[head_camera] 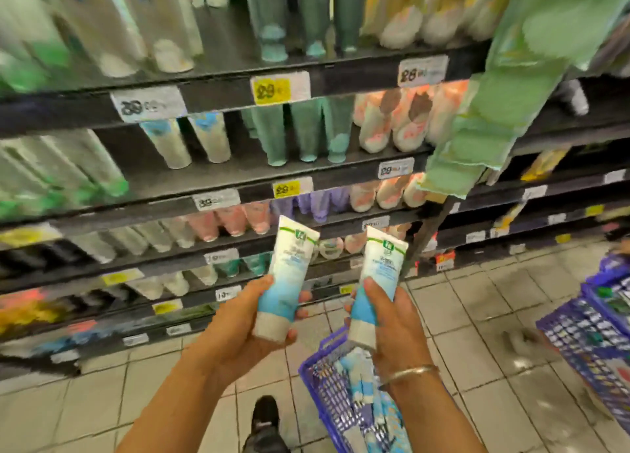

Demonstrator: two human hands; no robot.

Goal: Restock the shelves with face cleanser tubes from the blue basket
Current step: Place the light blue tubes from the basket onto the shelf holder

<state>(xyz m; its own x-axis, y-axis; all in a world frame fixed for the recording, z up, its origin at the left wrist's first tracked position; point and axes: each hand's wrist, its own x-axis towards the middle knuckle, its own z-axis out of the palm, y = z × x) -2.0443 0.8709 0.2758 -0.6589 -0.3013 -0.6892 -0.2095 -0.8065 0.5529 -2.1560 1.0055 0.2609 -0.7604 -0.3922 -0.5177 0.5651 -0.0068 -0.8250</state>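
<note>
In front of the shelves (238, 176), two cleanser tubes held up, cap ends down.
The left hand (238, 330) grips the left tube (284, 278) and the right hand (385, 323) grips the right tube (375, 282), fingers curled around each; the blue basket (327, 398) sits on the tiled floor (477, 316) below, more tubes inside.

Two white-and-blue face cleanser tubes stand cap-down at lower centre, the left tube (288, 282) tilted right, the right tube (375, 285) nearly upright. The blue basket (327, 394), bottom centre, holds more tubes; the shelves (238, 180) fill the upper frame.
</note>
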